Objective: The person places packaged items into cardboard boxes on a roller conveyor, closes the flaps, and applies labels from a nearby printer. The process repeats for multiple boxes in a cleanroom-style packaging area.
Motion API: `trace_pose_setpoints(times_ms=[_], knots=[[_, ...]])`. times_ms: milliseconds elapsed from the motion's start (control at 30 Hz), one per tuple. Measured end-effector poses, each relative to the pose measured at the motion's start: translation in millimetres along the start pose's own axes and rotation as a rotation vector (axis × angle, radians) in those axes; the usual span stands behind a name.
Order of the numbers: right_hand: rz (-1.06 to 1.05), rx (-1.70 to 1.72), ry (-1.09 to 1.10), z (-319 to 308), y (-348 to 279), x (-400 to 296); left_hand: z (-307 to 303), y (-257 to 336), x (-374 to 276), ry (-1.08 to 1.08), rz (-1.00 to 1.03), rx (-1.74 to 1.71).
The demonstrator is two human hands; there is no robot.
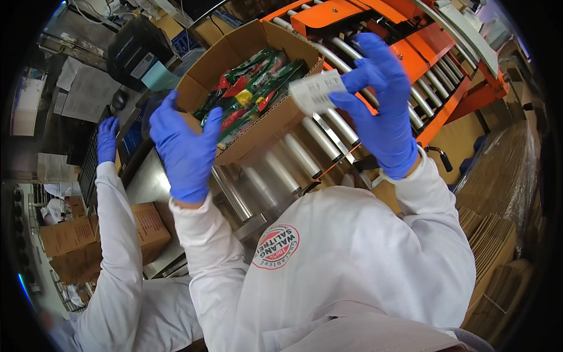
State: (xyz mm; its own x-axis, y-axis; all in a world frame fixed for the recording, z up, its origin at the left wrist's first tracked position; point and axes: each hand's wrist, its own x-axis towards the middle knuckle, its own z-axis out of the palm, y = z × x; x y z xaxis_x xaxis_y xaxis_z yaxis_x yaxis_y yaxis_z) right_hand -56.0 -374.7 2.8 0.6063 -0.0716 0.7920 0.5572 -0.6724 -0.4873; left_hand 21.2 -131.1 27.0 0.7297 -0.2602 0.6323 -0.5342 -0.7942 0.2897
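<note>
An open cardboard box (pixel 264 136) stands on the metal roller conveyor (pixel 308 154) in front of me. Inside it lie several green, red and yellow plastic packets (pixel 246 94). My right hand (pixel 382 110), in a blue glove, pinches a white printed label (pixel 317 91) between thumb and finger, beside the box's right-hand side. The label curls and bears print. My left hand (pixel 184 147), also gloved in blue, is spread at the near left corner of the box with nothing in its fingers. Whether it touches the cardboard I cannot tell.
An orange machine (pixel 422 48) with rollers joins the conveyor at the back right. At left, a co-worker's gloved hand (pixel 107 138) is over a black keyboard (pixel 89 163), near a black label printer (pixel 136 53). Flattened cartons (pixel 488 246) are stacked at right; closed boxes (pixel 70 240) stand at left.
</note>
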Motion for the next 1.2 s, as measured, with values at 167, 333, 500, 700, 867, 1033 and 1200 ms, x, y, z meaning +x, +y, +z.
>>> trace_pose_setpoints(times_ms=[167, 333, 500, 700, 867, 1033, 1200], knots=[[0.899, 0.784, -0.097, 37, 36, -85, -4, 22, -29, -0.37, 0.257, -0.812], [0.999, 0.678, 0.041, 136, 93, -126, 69, 41, -79, -1.094, -0.386, -1.084], [0.411, -0.397, -0.204, 124, 140, -118, 150, 0, -108, -0.486, -0.398, -1.107], [0.763, 0.262, 0.537, 78, 220, -74, 85, 6, -80, -0.567, -0.185, -0.97], [1.261, 0.926, 0.862, 96, 277, 27, 23, 2, -61, 0.105, 0.159, -0.448], [1.523, 1.272, 1.011, 81, 423, 18, 35, 16, -13, -0.091, 0.218, 0.008], [1.595, 1.193, 0.846, 78, 452, 5, 38, 9, -16, -0.157, 0.108, 0.051]])
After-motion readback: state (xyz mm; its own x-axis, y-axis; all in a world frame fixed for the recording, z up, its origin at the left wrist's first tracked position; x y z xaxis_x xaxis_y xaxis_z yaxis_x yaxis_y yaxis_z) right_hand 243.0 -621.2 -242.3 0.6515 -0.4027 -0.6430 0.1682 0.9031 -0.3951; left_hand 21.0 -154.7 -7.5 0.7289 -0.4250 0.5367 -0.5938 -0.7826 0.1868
